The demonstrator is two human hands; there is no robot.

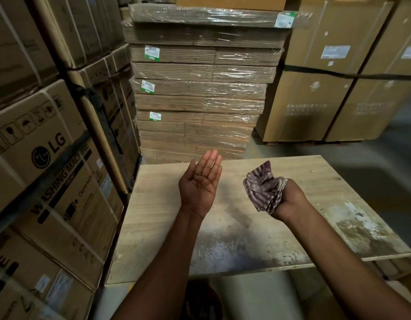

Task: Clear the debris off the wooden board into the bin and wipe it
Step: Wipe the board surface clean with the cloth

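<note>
A pale wooden board (315, 188) lies flat in front of me, smeared with grey and whitish stains near its front and right side. My left hand (199, 181) hovers above the board's middle, palm up, fingers straight, holding nothing. My right hand (290, 202) is raised above the board to the right and grips a bunched purple-and-white striped cloth (264, 188). A dark round bin (204, 303) shows dimly below the board's near edge, between my forearms.
Stacked washing-machine cartons (49, 158) wall off the left side, right up against the board. A wrapped stack of flat cardboard (199, 88) stands behind the board. Large strapped cartons (338, 77) stand at the back right, with grey floor (384, 158) beside them.
</note>
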